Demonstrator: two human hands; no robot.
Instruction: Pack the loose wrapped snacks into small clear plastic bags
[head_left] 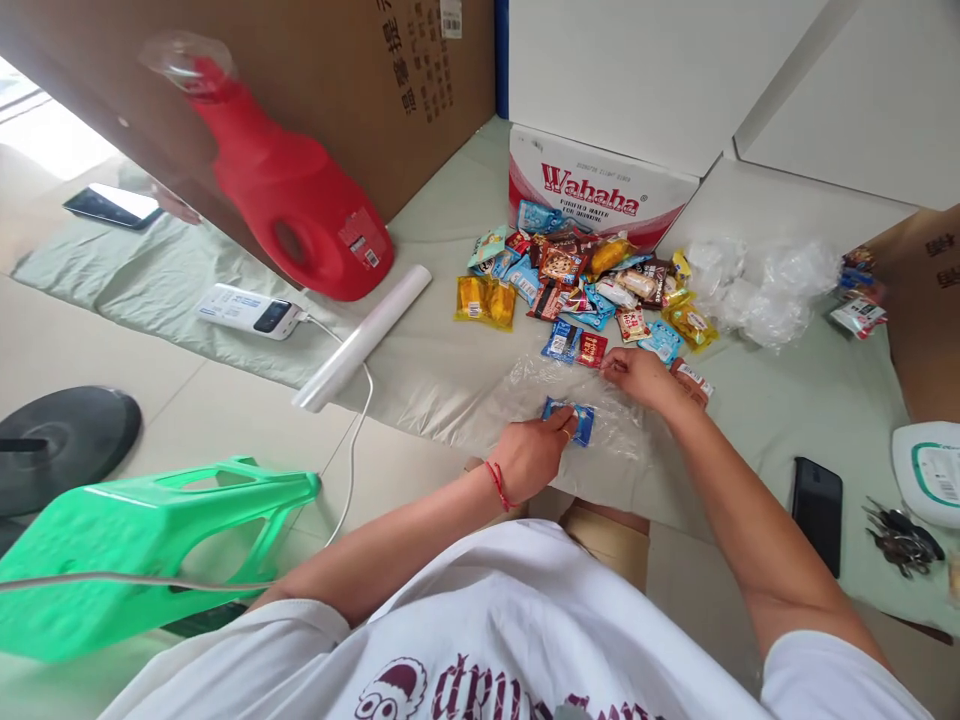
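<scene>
In the head view we see the left hand (529, 455) at the centre of the frame, fingers pinching a blue snack packet (571, 418) inside a clear plastic bag (525, 395). The right hand (637, 377), just right of it, grips the bag edge with closed fingers. A pile of snacks (585, 275) lies above.

The snack pile (585, 285) lies just in front of the Wahaha box (600, 190); the jug (289, 190) stands left of it, crumpled bags (757, 290) to its right.
</scene>
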